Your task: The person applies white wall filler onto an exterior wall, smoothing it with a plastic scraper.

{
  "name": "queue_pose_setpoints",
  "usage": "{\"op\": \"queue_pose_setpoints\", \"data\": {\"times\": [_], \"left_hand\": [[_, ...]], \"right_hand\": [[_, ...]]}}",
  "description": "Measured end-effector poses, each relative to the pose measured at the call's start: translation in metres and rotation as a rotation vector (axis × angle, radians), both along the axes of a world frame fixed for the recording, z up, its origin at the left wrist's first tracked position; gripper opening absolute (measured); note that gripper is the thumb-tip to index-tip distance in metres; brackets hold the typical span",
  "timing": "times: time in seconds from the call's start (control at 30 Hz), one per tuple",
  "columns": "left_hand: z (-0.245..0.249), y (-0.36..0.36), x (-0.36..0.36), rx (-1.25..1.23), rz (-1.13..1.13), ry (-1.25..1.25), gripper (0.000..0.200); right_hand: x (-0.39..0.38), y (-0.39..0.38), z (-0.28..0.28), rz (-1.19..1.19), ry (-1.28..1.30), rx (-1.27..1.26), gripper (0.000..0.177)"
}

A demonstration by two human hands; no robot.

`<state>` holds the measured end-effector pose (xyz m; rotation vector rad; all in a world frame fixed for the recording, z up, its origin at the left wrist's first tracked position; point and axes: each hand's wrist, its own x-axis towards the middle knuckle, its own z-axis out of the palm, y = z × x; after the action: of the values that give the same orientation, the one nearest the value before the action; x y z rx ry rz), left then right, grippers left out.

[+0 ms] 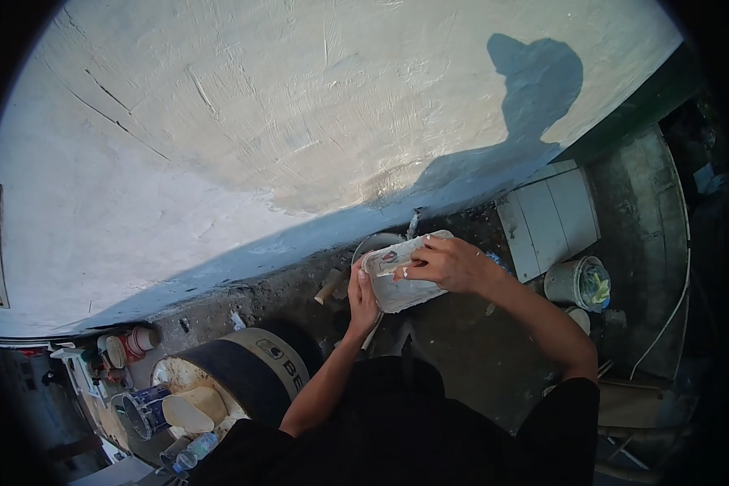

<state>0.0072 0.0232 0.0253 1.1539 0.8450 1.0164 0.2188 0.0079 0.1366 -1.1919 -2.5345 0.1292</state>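
Note:
A shallow white plastic tub [405, 296] with rounded corners is held in front of me, smeared inside with a whitish paste. My left hand [363, 301] grips its left side, the thumb over the rim. Over the tub's right side, my right hand [452, 266] is closed, its fingers bent inward and dabbed with white. What lies between those fingers, if anything, is too small to make out. A small reddish-grey mark shows inside the tub near the fingertips. Partly behind the tub stands a round bucket [373, 243].
The wall [219, 105] ahead is partly coated and bears a person's shadow. At lower left stands a drum [243, 364] with a cream scoop-like container [194, 409] and a plastic bottle [196, 450]. Pale panels [547, 219] and a white bucket [565, 283] are at right.

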Motion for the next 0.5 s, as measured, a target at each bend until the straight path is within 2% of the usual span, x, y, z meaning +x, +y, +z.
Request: {"op": "queue_pose_setpoints", "data": {"times": [0.5], "left_hand": [[-0.006, -0.012, 0.005, 0.091, 0.065, -0.025, 0.048]], "right_hand": [[0.003, -0.015, 0.008, 0.052, -0.066, -0.134, 0.037]]}}
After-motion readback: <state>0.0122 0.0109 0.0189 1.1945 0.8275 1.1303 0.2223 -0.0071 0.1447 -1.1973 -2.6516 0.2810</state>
